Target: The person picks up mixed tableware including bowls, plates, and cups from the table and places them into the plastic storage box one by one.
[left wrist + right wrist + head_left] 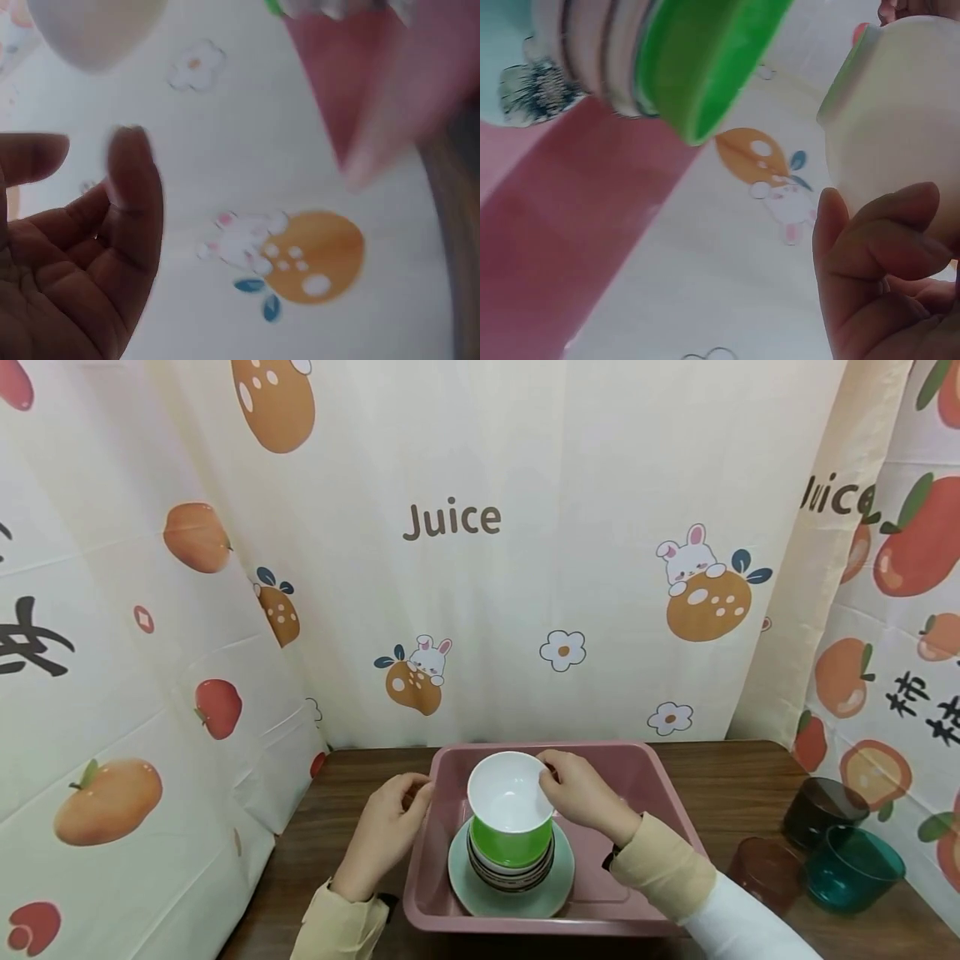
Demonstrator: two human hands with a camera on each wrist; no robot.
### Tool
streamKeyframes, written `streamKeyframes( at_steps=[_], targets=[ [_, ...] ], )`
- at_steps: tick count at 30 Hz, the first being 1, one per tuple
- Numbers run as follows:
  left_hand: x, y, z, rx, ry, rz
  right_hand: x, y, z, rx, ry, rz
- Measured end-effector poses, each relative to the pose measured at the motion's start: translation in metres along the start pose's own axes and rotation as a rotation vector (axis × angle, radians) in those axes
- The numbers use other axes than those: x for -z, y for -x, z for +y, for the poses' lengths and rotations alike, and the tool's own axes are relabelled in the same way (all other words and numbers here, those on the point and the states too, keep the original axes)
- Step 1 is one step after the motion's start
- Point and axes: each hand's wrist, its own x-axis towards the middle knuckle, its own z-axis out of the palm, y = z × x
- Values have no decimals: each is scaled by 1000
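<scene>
My right hand (581,793) pinches the rim of a white bowl (510,789) on its right side. The bowl is tilted and held just above a green bowl (512,846); in the right wrist view a gap separates the white bowl (900,97) from the green bowl (720,67). Under the green bowl are several stacked bowls (512,881) with dark-banded rims, standing on a pale green plate (558,893). By the left rim of the pink tub (540,925), my left hand (386,827) is loosely curved and holds nothing; in the left wrist view its thumb and fingers are apart.
The plate and bowls stand inside the tub, left of its middle, on a dark wooden table (337,802). At the right stand a teal glass (855,868), a dark glass (825,810) and a reddish-brown glass (765,872). A fruit-print curtain (480,610) hangs behind.
</scene>
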Motion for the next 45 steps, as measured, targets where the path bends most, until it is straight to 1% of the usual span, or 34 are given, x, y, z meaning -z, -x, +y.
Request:
streamKeyframes(
  at_steps=[3,6,7,11,13,16,18,22,23,25,28,34,38,45],
  targets=[
    [-5,-1,-17,-4,-116,-4,-3,-4,5,-25,12,-9],
    [-14,2,-35,35,-182,-45,-7,-8,10,-30,27,-20],
    [-17,3,-40,52,-191,-62,-8,-9,12,-28,32,-22],
    [-25,9,-53,111,-188,-128,-14,-14,17,2,75,-19],
    [-28,11,-57,124,-161,-150,-17,-16,19,21,99,-10],
    [-31,14,-61,139,-117,-168,-20,-17,20,43,128,-7],
    [-34,15,-63,143,-78,-173,-22,-17,21,50,141,-8],
    [-38,16,-65,132,-23,-154,-27,-16,24,66,155,-27],
    [-38,16,-64,118,-16,-146,-28,-16,24,75,164,-35],
    [-39,16,-64,110,-7,-131,-31,-14,25,89,179,-47],
    [-40,18,-63,111,7,-121,-35,-13,27,93,197,-62],
    [-41,21,-61,117,8,-103,-38,-8,27,75,219,-77],
    [-42,22,-61,120,-3,-90,-41,-5,28,88,254,-77],
    [-42,22,-62,114,-18,-85,-43,-1,27,86,265,-71]
  ],
)
